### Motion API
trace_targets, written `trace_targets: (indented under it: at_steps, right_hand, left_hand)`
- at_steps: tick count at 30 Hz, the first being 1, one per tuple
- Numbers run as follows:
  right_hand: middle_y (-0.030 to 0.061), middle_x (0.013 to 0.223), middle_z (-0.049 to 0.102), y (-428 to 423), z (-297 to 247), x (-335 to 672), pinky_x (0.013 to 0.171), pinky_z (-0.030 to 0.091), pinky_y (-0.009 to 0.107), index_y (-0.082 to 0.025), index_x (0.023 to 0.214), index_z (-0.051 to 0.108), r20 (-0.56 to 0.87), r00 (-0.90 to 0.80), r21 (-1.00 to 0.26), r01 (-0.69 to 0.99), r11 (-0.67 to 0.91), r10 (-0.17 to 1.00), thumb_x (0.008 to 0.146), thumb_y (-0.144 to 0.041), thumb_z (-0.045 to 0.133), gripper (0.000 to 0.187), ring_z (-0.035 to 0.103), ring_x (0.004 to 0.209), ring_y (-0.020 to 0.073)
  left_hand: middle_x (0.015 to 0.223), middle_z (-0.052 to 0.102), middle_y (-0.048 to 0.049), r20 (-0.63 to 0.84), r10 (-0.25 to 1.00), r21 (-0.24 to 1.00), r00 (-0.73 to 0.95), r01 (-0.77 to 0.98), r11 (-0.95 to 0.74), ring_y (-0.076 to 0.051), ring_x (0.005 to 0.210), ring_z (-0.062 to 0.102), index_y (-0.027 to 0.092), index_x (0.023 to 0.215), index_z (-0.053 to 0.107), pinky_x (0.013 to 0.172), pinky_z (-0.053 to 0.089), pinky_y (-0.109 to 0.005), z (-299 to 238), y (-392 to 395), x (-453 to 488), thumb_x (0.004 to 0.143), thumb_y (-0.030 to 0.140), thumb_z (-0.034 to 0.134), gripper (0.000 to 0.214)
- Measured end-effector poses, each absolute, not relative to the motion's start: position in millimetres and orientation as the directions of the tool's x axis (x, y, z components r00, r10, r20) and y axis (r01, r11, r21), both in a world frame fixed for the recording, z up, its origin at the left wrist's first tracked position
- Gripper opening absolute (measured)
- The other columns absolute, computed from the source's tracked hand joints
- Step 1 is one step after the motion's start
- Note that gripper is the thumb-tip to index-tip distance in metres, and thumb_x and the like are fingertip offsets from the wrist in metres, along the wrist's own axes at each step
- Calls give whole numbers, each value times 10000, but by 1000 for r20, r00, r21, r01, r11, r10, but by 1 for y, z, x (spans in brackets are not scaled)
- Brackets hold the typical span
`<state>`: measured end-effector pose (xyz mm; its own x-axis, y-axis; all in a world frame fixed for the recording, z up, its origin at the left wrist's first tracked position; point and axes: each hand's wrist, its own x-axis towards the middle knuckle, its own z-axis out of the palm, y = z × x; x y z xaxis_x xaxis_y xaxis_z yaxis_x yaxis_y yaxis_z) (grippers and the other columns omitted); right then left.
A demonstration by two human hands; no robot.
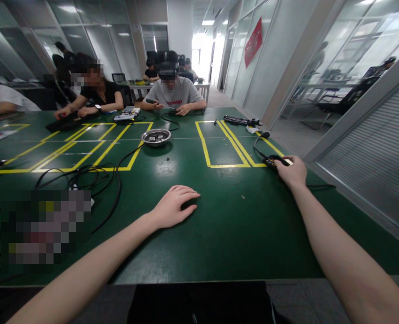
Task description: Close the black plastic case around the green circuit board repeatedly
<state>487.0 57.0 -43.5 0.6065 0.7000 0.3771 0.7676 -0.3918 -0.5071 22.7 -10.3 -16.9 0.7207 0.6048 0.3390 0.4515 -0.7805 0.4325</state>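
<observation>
My left hand [174, 207] rests palm down on the green table [219, 225], fingers stretched out and holding nothing. My right hand [291, 171] reaches out to the right side of the table and closes its fingers on a small black device [273, 160] with a cable attached, lying on the yellow tape line. A black cable [258, 146] runs from that device toward the far edge.
A metal bowl [156, 137] with small parts stands mid-table. Tangled black cables [84, 177] lie at the left. Yellow tape rectangles [219, 148] mark the surface. Two people sit across the table [174, 94], others at the left. A glass wall runs along the right.
</observation>
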Motion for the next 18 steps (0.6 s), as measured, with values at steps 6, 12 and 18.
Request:
trace_targets:
  at_steps: [6, 12, 18]
  right_hand:
    - [177, 997, 774, 55, -31, 471, 888, 575, 468, -144, 985, 797, 336, 657, -546, 720, -429, 675, 762, -404, 762, 345, 720, 973, 360]
    - [138, 898, 784, 53, -28, 468, 799, 583, 480, -183, 914, 814, 368, 640, -548, 735, -399, 675, 700, -401, 801, 306, 726, 899, 375]
    - [136, 1133, 780, 48, -22, 464, 924, 571, 489, -173, 1176, 770, 370, 624, -554, 743, -376, 688, 712, -365, 813, 504, 713, 1062, 374]
  left_hand:
    - [1283, 742, -83, 334, 606, 432, 722, 454, -779, -251, 1230, 659, 253, 1262, 708, 1130, 454, -485, -18, -10, 23, 992, 290, 608, 290]
    - [1282, 741, -80, 338, 602, 425, 723, 454, -784, -253, 1223, 664, 256, 1225, 728, 1121, 466, -486, -18, -9, 22, 992, 290, 614, 262]
    - [1281, 741, -85, 340, 600, 423, 724, 452, -785, -256, 1227, 663, 234, 1197, 740, 1118, 471, -480, -18, -9, 22, 987, 277, 630, 242]
